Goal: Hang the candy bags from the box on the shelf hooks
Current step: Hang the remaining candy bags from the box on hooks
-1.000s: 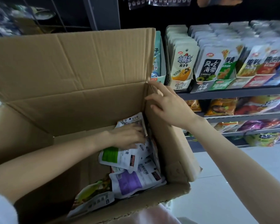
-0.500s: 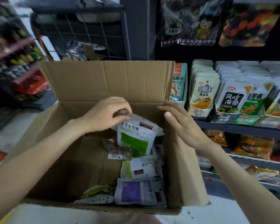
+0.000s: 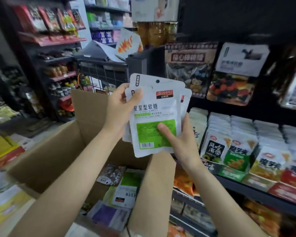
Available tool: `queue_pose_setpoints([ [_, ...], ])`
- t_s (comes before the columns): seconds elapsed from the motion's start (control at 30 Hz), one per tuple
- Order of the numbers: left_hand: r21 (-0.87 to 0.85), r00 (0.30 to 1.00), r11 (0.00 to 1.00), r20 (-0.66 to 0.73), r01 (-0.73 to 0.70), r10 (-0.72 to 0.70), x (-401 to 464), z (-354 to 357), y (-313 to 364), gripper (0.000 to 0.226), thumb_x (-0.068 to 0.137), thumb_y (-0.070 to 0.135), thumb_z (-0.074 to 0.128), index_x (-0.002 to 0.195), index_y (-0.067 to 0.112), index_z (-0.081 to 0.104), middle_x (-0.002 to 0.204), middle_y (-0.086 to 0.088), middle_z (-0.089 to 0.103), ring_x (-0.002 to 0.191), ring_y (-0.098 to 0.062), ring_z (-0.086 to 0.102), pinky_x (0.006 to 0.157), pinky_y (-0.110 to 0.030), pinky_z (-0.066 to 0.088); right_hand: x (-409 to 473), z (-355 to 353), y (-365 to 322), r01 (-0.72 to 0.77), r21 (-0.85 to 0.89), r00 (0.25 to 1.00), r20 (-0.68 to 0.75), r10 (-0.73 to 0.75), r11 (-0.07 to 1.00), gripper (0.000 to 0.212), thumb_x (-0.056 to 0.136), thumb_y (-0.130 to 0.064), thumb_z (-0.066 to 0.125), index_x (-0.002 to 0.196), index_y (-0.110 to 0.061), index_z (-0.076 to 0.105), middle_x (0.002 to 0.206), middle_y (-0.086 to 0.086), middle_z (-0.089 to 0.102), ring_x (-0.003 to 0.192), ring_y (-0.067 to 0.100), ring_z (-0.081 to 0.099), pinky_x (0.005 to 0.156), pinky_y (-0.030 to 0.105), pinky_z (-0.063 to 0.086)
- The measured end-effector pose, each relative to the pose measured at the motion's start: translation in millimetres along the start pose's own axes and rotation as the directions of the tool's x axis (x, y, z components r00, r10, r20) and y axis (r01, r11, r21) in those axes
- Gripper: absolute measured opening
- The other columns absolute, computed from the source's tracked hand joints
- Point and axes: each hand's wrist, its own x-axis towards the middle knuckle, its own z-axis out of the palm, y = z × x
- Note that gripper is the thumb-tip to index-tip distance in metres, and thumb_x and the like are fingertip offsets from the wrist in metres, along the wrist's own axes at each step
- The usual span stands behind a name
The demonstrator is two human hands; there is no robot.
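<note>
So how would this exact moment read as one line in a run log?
stage: bags lifted, none hung | left hand: grips candy bags at top | right hand: holds bottom | box: open, more bags inside

Both bare forearms rise from the lower edge toward the centre of the frame. The left hand [image 3: 119, 106] pinches the bags [image 3: 156, 117] at their upper left, thumb in front. The right hand [image 3: 179, 141] grips their lower right, thumb across the front.

Dim, soft light; blurred, warped edges
</note>
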Motion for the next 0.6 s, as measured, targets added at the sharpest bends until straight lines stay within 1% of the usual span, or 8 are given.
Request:
queue_pose_setpoints([
  [0.1, -0.038, 0.966, 0.975, 0.143, 0.221, -0.213, -10, 23, 0, 0.027, 0.087, 0.031, 0.059, 0.107, 0.014, 0.064, 0.099, 0.0, 0.073, 0.094, -0.017, 0.069, 0.081, -0.034, 0.055, -13, -22, -4, -0.008, 0.037, 0.994, -0.105, 0.012, 0.999, 0.042, 0.078, -0.029, 0.069, 0.116, -0.03, 0.051, 0.11, -0.009, 0.07, 0.102, 0.009, 0.067, 0.084, 0.03, 0.057],
  [0.17, -0.001, 0.882, 0.933, 0.326, 0.36, -0.34, -20, 35, -5, 0.045, 0.086, 0.044, 0.049, 0.122, 0.019, 0.061, 0.118, 0.001, 0.069, 0.11, -0.018, 0.065, 0.096, -0.039, 0.049, -18, -40, -7, -0.024, 0.082, 0.986, -0.16, 0.037, 0.996, 0.041, 0.082, -0.029, 0.066, 0.12, -0.032, 0.051, 0.113, -0.012, 0.07, 0.104, 0.008, 0.067, 0.085, 0.029, 0.056],
  [0.23, 0.028, 0.806, 0.905, 0.443, 0.425, -0.392, -32, 50, -14, 0.049, 0.085, 0.048, 0.044, 0.127, 0.025, 0.056, 0.124, 0.006, 0.066, 0.116, -0.014, 0.061, 0.101, -0.038, 0.046, -21, -58, -11, -0.029, 0.075, 0.981, -0.188, 0.042, 0.997, 0.043, 0.086, -0.029, 0.063, 0.127, -0.031, 0.051, 0.117, -0.012, 0.068, 0.107, 0.009, 0.066, 0.087, 0.03, 0.056],
  [0.37, -0.046, 0.846, 0.942, 0.455, 0.334, -0.278, -38, 79, -17, 0.039, 0.088, 0.033, 0.048, 0.126, 0.027, 0.052, 0.114, 0.017, 0.069, 0.109, -0.005, 0.064, 0.087, -0.023, 0.053, -19, -79, -23, -0.018, -0.039, 0.961, -0.277, 0.007, 0.999, 0.041, 0.089, -0.031, 0.063, 0.129, -0.027, 0.054, 0.118, -0.008, 0.068, 0.106, 0.011, 0.066, 0.093, 0.042, 0.054],
  [0.43, -0.048, 0.882, 0.966, 0.423, 0.253, -0.21, -35, 87, -16, 0.034, 0.092, 0.02, 0.053, 0.126, 0.024, 0.052, 0.113, 0.014, 0.07, 0.107, -0.007, 0.065, 0.084, -0.023, 0.053, -16, -87, -21, -0.023, -0.217, 0.926, -0.372, -0.061, 0.976, 0.058, 0.085, -0.042, 0.064, 0.138, -0.029, 0.045, 0.13, -0.004, 0.06, 0.116, 0.011, 0.059, 0.098, 0.041, 0.051],
  [0.5, 0.007, 0.905, 0.986, 0.396, 0.167, -0.156, -32, 94, -21, 0.031, 0.094, 0.011, 0.055, 0.122, 0.024, 0.052, 0.117, 0.008, 0.068, 0.109, -0.011, 0.064, 0.091, -0.029, 0.053, -17, -93, -17, 0.022, -0.517, 0.855, -0.434, -0.284, 0.856, 0.071, 0.086, -0.049, 0.062, 0.146, -0.029, 0.031, 0.139, 0.004, 0.042, 0.125, 0.015, 0.046, 0.101, 0.033, 0.043],
  [0.57, 0.046, 0.927, 0.99, 0.347, 0.131, -0.138, -32, 100, -27, 0.029, 0.093, 0.009, 0.058, 0.115, 0.026, 0.053, 0.117, 0.004, 0.067, 0.108, -0.013, 0.064, 0.094, -0.037, 0.053, -18, -98, -12, 0.097, -0.813, 0.776, -0.3, -0.555, 0.575, 0.046, 0.094, -0.038, 0.06, 0.135, -0.025, 0.047, 0.133, 0.012, 0.039, 0.118, 0.019, 0.038, 0.096, 0.029, 0.036],
  [0.6, 0.073, 0.943, 0.991, 0.307, 0.11, -0.127, -32, 103, -30, 0.029, 0.092, 0.01, 0.061, 0.114, 0.027, 0.053, 0.116, 0.003, 0.067, 0.107, -0.013, 0.065, 0.094, -0.04, 0.053, -18, -100, -10, 0.109, -0.897, 0.759, -0.204, -0.619, 0.429, 0.033, 0.095, -0.031, 0.059, 0.126, -0.021, 0.057, 0.131, 0.015, 0.043, 0.114, 0.022, 0.038, 0.094, 0.03, 0.036],
])
